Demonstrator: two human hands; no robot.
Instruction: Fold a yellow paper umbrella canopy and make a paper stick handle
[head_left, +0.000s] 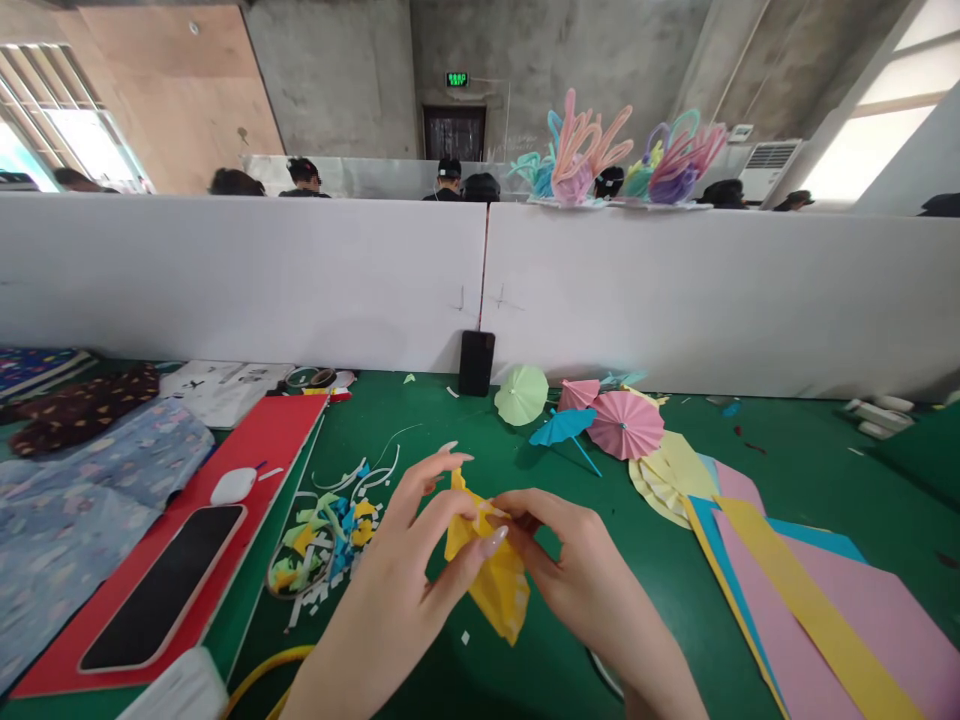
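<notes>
A piece of folded, creased yellow paper (501, 590) hangs between my hands above the green table. My left hand (420, 540) grips its upper left part, with the thumb across the front and the index finger stretched out behind. From the other side, my right hand (559, 540) pinches the paper's top edge; its fingertips are partly hidden. Beyond the hands stand small paper umbrellas: a light green one (522, 395), a blue one (564, 427) with its stick showing, and a pink one (626, 425).
Coloured paper sheets (847, 600) and pale yellow paper discs (667, 470) lie on the right. Paper scraps (330, 540) are heaped left of my hands. A phone (165, 585) rests on a red folder (277, 440). Another phone (476, 362) leans against the white partition (300, 280).
</notes>
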